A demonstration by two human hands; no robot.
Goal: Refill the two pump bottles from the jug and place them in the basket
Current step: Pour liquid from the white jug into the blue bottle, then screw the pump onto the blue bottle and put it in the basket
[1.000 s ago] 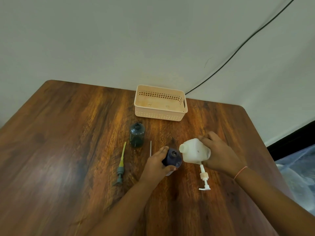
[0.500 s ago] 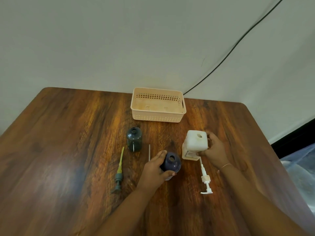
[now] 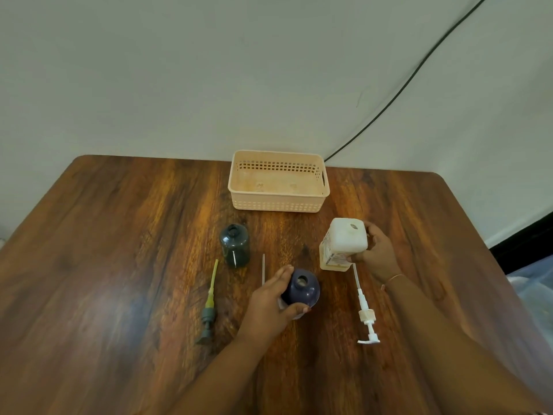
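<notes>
My left hand (image 3: pixel 270 305) grips a dark purple open bottle (image 3: pixel 302 289) standing at the table's middle. The white square jug (image 3: pixel 344 243) stands upright to its right, cap off, with my right hand (image 3: pixel 377 252) wrapped around its right side. A dark green open bottle (image 3: pixel 235 244) stands alone to the left. A green pump head (image 3: pixel 209 304) with a yellow tube lies at the left. Another pump head (image 3: pixel 365 314), white, lies at the right, in front of the jug. The peach basket (image 3: pixel 278 202) sits at the back with nothing in it.
A thin clear tube (image 3: pixel 263 268) lies between the two bottles. The wooden table (image 3: pixel 104 265) ends at a grey wall behind the basket. A black cable (image 3: pixel 404 85) runs down the wall toward the basket's right side.
The jug was tilted over the purple bottle a second ago; it now stands upright on the table, farther right. My left hand has stayed on the purple bottle.
</notes>
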